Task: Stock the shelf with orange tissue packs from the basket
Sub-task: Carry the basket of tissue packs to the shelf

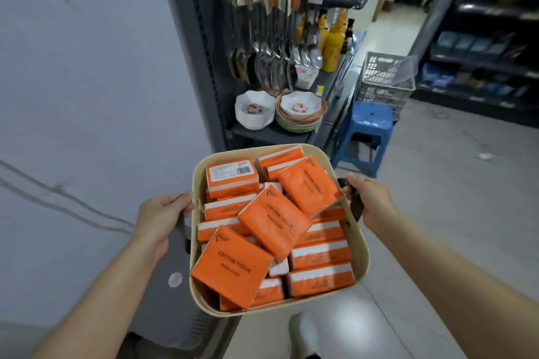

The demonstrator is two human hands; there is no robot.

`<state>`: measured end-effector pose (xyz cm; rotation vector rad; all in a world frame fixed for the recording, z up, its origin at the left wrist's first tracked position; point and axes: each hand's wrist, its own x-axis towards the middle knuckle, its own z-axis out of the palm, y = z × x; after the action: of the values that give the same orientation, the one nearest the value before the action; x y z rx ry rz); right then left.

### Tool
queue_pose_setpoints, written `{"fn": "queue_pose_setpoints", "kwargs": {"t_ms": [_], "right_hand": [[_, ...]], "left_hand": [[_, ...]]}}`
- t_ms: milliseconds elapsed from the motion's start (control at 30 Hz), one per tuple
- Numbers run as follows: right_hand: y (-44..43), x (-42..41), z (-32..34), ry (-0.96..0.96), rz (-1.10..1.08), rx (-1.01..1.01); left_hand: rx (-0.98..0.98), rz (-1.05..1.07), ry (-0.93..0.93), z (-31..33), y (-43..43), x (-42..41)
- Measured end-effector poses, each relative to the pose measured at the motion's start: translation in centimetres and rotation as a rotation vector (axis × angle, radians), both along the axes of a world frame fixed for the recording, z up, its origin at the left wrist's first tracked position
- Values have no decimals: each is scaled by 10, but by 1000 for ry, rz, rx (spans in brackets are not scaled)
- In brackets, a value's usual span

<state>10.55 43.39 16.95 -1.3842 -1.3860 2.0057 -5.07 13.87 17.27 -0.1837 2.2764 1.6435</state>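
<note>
Straight ahead, beyond the basket's far rim: dark metal shelf (264, 132), hard-edged, rising well above hand level. Carried between both hands, in front of the body: beige basket (251, 150), smooth, rounded-square, long axis running away toward the shelf. Heaped inside, loose and tilted: orange tissue packs (274, 221), soft flat rectangles in glossy film, white-banded along the edges. Curled round the basket's left side: left hand (159, 213). Wrapped on the dark right handle: right hand (370, 198), reaching slightly farther forward, so judged nearer the shelf. Neither free for picking a pack. On the lower board, directly in the path: stacked glazed bowls (255, 109), hard, breakable.
</note>
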Motion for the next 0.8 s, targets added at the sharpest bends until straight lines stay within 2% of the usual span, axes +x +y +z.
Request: {"fn": "queue_pose_setpoints", "kwargs": {"t_ms": [400, 800], "right_hand": [[102, 120, 5, 32, -403, -26], [248, 183, 12, 66, -589, 8]], "left_hand": [[80, -322, -42, 5, 167, 29], [74, -477, -84, 16, 359, 55]]}}
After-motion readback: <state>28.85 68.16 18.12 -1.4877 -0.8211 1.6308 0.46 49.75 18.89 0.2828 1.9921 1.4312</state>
